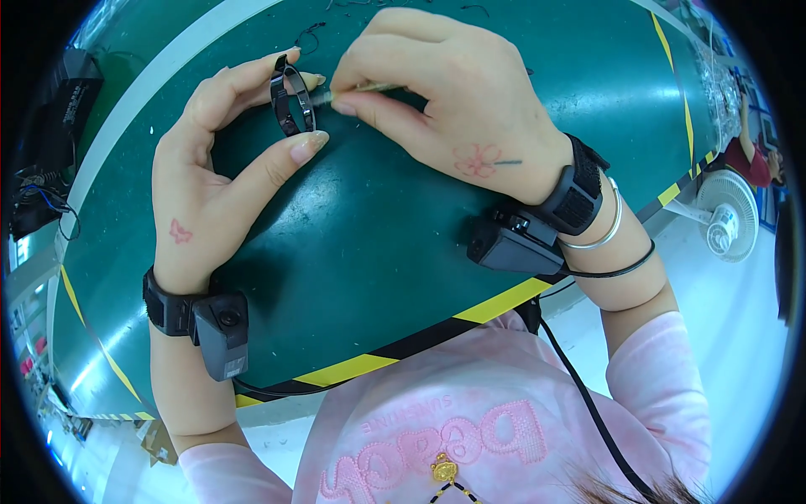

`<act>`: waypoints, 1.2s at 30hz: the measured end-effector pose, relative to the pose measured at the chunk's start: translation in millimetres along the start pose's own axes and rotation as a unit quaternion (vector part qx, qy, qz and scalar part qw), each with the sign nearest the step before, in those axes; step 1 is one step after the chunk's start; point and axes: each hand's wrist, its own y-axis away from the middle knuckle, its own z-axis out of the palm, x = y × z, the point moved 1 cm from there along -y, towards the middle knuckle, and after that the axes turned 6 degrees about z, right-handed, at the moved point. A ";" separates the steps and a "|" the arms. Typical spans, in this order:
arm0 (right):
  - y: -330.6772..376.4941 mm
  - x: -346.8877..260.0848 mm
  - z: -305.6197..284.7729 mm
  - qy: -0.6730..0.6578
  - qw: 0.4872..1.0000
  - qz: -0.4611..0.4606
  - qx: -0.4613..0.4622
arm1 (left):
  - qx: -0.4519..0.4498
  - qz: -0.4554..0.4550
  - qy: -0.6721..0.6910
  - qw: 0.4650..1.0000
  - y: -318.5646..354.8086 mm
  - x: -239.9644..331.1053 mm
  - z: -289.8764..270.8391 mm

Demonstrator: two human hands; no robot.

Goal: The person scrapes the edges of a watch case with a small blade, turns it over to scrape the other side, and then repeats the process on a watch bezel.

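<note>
My left hand (201, 181) grips a glossy black oval ring-shaped part (280, 101) between the thumb and fingers, upright above the green tabletop. The ring's middle is hollow, and small notches show along its band. Just to its right, my right hand (470, 105) pinches a thin stick-like tool (378, 86) with a pale, frayed, brush-like tip. That tip points at the ring's right side; whether it touches is too small to tell. Most of the tool's length is hidden by my right fingers and palm.
Black thread-like scraps (311, 38) lie beyond my hands on the green tabletop (378, 227). Yellow-and-black tape (353, 368) marks its near edge. A black box (59, 109) stands at far left, a white fan (727, 218) at right. Cabled devices (222, 334) are strapped to both wrists.
</note>
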 end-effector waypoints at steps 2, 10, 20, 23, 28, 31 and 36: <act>1.6 0.7 0.4 0.004 1.000 -0.006 -0.029 | -0.004 -0.010 0.015 1.000 0.4 0.5 -0.2; -2.5 -4.6 4.0 0.019 1.000 0.006 -0.023 | -0.006 -0.022 0.019 1.000 -0.7 1.9 -2.7; -2.2 1.2 8.6 0.024 0.999 0.001 -0.025 | 0.017 -0.054 0.026 0.998 -2.9 6.3 0.5; -2.1 2.8 10.3 0.002 1.000 0.005 -0.017 | 0.045 -0.042 0.048 0.997 -5.2 8.4 3.1; -1.9 3.0 12.6 0.002 1.000 0.006 -0.011 | 0.051 -0.042 0.048 0.997 -4.0 5.2 3.2; -2.4 2.2 12.9 0.005 1.000 0.003 -0.005 | 0.058 -0.040 0.050 0.996 -3.6 4.5 3.0; -3.6 1.1 13.3 0.012 1.000 0.006 -0.004 | 0.054 -0.039 0.050 0.997 -2.8 3.4 2.7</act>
